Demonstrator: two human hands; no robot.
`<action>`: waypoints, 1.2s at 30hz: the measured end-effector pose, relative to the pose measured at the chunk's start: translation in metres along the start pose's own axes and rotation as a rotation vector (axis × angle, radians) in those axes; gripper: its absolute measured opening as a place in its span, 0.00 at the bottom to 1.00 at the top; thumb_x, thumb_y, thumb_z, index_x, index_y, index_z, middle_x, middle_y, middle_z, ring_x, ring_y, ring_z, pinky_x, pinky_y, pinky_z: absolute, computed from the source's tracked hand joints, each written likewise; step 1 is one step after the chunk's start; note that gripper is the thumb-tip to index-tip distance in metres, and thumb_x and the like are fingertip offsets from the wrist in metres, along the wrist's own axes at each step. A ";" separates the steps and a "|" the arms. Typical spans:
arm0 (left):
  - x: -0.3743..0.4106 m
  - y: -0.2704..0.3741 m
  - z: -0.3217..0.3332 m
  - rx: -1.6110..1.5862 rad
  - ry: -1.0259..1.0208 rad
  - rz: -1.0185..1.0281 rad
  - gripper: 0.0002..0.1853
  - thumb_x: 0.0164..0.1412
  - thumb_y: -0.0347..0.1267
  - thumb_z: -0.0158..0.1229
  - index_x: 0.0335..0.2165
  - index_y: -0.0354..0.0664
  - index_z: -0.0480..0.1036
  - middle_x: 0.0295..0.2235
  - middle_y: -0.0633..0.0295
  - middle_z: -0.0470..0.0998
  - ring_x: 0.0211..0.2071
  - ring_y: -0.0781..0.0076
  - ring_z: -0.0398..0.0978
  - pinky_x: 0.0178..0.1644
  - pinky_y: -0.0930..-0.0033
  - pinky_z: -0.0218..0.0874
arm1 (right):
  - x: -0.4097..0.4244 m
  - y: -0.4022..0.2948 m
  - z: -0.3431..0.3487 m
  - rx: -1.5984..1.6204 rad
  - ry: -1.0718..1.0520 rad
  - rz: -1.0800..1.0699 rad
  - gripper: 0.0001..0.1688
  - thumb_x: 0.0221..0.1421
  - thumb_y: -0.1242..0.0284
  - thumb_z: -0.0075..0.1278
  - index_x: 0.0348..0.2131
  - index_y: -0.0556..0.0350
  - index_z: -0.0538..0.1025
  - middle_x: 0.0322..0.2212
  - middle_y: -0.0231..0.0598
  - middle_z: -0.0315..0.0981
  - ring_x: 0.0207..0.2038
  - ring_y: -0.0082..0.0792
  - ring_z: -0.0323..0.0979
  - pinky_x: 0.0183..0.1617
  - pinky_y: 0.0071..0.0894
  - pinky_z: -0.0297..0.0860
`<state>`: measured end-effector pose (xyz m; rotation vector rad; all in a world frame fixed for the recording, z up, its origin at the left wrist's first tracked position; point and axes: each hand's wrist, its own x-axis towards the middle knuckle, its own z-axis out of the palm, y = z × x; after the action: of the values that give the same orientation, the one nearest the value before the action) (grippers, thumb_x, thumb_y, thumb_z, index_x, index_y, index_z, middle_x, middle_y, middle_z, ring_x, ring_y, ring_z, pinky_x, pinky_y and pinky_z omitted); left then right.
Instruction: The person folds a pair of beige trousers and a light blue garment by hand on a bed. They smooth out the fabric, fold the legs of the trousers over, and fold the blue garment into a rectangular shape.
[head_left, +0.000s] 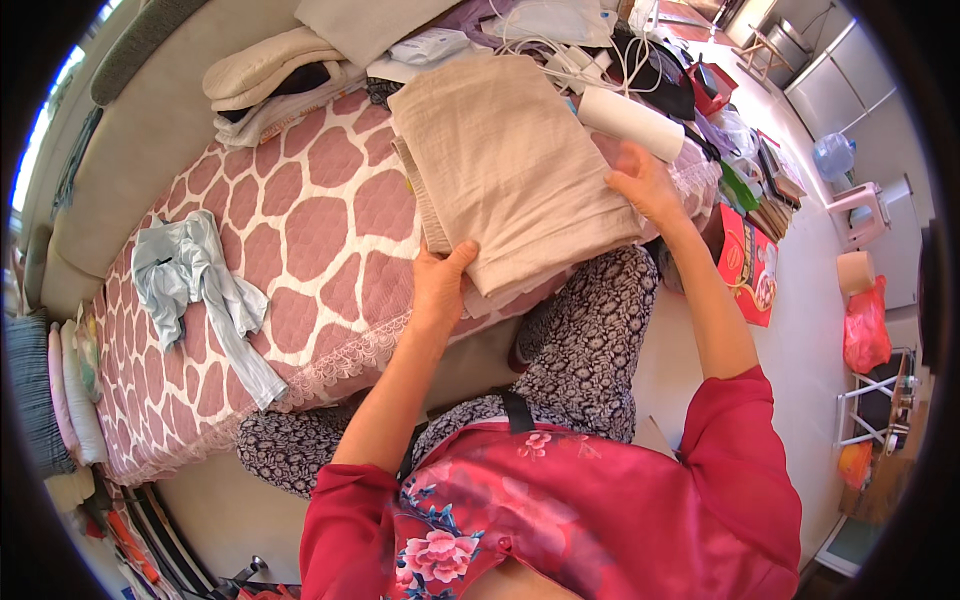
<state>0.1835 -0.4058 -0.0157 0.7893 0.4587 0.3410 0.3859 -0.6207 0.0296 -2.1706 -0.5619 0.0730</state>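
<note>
A folded beige cloth garment (510, 157) lies before me near the edge of a seat with a pink and white quilted cover (319, 225). My left hand (442, 285) grips its near left corner, thumb on top and fingers underneath. At its right edge is my right hand (645, 184), slightly blurred, fingers curved; whether it touches the cloth is unclear. A crumpled light blue garment (202, 277) with a long sleeve lies on the cover at the left.
Folded cream textiles (274, 71) rest by the backrest. Beyond the beige garment are a white paper roll (630, 124), white cables (574, 64) and a pale folded cloth (367, 26). A red box (750, 262) stands at the right, past the seat's end.
</note>
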 end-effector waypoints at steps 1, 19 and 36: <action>0.000 -0.003 -0.004 -0.020 0.000 0.035 0.28 0.47 0.17 0.56 0.48 0.34 0.59 0.43 0.53 0.70 0.42 0.64 0.70 0.48 0.66 0.64 | -0.001 -0.025 0.002 -0.347 0.192 -0.255 0.26 0.48 0.72 0.53 0.47 0.61 0.66 0.46 0.48 0.64 0.47 0.38 0.66 0.47 0.34 0.66; -0.008 -0.001 0.002 0.100 0.090 -0.024 0.26 0.48 0.15 0.51 0.48 0.35 0.60 0.44 0.57 0.69 0.44 0.70 0.68 0.49 0.68 0.61 | 0.076 -0.068 0.161 -0.634 -0.073 -0.447 0.36 0.51 0.42 0.31 0.54 0.38 0.63 0.59 0.36 0.46 0.62 0.42 0.39 0.60 0.56 0.36; 0.093 0.030 0.100 1.533 -0.264 1.060 0.28 0.50 0.33 0.51 0.49 0.33 0.59 0.54 0.43 0.56 0.57 0.44 0.50 0.60 0.47 0.36 | 0.069 -0.047 0.158 -0.892 0.179 -0.667 0.38 0.51 0.46 0.37 0.56 0.42 0.59 0.59 0.39 0.46 0.62 0.46 0.37 0.59 0.62 0.38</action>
<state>0.3100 -0.4036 0.0441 2.5539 -0.0978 0.8587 0.3915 -0.4498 -0.0226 -2.6296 -1.3643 -0.8697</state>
